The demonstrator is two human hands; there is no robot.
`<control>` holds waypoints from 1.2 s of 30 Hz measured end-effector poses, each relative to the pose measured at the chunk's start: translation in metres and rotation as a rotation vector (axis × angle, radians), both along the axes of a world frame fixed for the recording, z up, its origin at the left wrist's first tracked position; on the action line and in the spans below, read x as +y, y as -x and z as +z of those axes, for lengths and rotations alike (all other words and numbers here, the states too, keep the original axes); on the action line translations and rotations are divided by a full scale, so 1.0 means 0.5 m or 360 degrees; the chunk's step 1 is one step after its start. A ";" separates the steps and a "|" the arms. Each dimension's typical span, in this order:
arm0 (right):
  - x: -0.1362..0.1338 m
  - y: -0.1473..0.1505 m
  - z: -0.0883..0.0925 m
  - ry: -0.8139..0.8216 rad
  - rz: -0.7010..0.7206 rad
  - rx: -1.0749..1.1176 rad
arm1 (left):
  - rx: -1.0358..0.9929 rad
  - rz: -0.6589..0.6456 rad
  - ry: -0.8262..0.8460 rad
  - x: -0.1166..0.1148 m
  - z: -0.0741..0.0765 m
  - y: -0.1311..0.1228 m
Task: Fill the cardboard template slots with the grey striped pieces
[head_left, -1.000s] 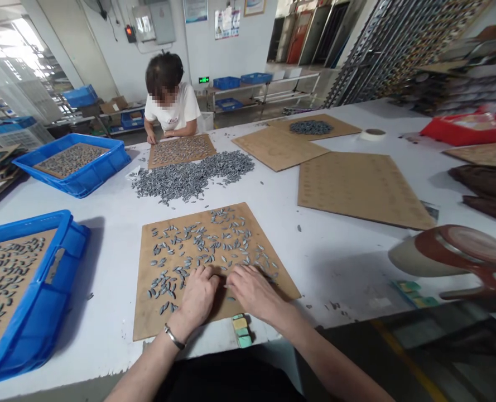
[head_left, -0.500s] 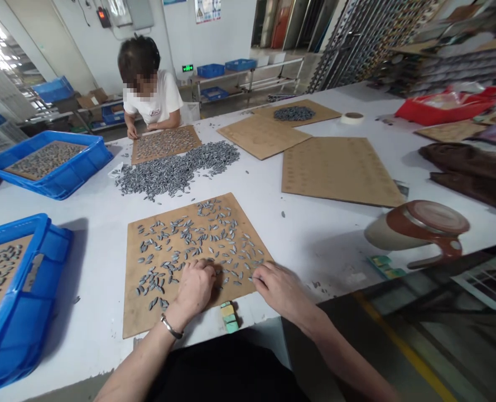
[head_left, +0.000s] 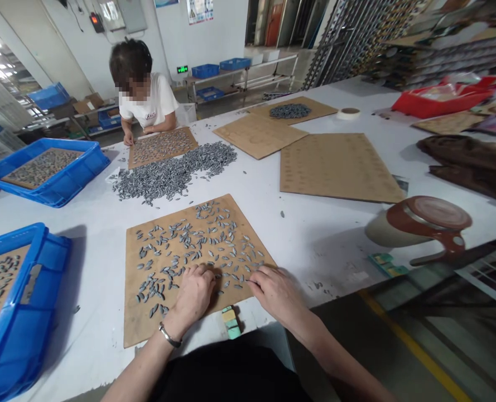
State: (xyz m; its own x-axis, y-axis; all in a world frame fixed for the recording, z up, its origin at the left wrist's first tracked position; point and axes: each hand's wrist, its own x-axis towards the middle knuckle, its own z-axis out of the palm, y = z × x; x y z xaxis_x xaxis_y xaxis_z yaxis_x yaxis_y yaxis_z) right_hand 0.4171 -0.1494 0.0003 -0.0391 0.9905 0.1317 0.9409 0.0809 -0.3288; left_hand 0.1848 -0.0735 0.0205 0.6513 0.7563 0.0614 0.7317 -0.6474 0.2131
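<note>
A long white bench [head_left: 314, 240] runs through a workshop, with racks and shelving behind it. At its near edge a brown board [head_left: 141, 329] lies flat, strewn with small grey pieces [head_left: 197, 237] (slim pointed ovals, loose and at all angles). Both hands rest on the near part of this board. The left hand [head_left: 193, 293], with a metal bracelet [head_left: 169, 336] on its wrist, lies palm down, fingers curled onto the pieces; whether it grips one cannot be told. The right hand [head_left: 275, 290] is near it, by the board's right corner. Its fingers are drawn together and point left, with the tips among the pieces, and whether anything is pinched between them cannot be told either. Between the two wrists, at the bench edge, sit some small coloured blocks [head_left: 231, 322].

Beyond the board a heap [head_left: 172, 173] of the same grey pieces spreads over the bench. Behind it a co-worker [head_left: 147, 103] in a white shirt leans over a second board [head_left: 162, 146] covered with pieces. To the left stand a near blue crate [head_left: 42, 290] and a far blue crate [head_left: 76, 181], each holding a board with pieces on it. To the right lie two bare boards [head_left: 335, 167], and farther off a board with a small pile [head_left: 321, 111], a tape roll [head_left: 348, 113] and a red tray [head_left: 440, 103]. A cream jug [head_left: 419, 220] with a brown lid stands near the right edge.
</note>
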 end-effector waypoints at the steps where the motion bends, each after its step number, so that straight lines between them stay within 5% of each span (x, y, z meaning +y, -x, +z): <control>1: 0.001 0.001 0.002 0.0005 0.0000 0.0009 | -0.0037 -0.0004 -0.0007 0.001 -0.001 0.002; 9: 0.040 0.002 0.038 0.0062 -0.0120 0.0173 | -0.0422 0.0142 -0.0101 0.007 -0.002 0.045; 18: 0.064 0.023 0.028 0.0137 -0.0199 0.0019 | -0.0479 0.0140 -0.0141 -0.010 -0.002 0.059; 27: 0.014 -0.059 0.029 -0.0016 -0.0234 0.0251 | -0.0512 0.0128 -0.0205 0.001 -0.006 0.081; 36: -0.011 -0.028 -0.003 -0.0028 -0.0035 0.0209 | -0.0510 0.0095 -0.0135 0.008 0.002 0.058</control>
State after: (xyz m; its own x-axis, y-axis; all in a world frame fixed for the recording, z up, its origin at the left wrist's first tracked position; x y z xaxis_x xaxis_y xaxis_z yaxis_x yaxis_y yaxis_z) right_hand 0.4311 -0.1546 -0.0011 0.0013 0.9884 0.1517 0.8916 0.0675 -0.4478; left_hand 0.1559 -0.0694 0.0216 0.5436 0.7759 0.3202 0.6731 -0.6309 0.3859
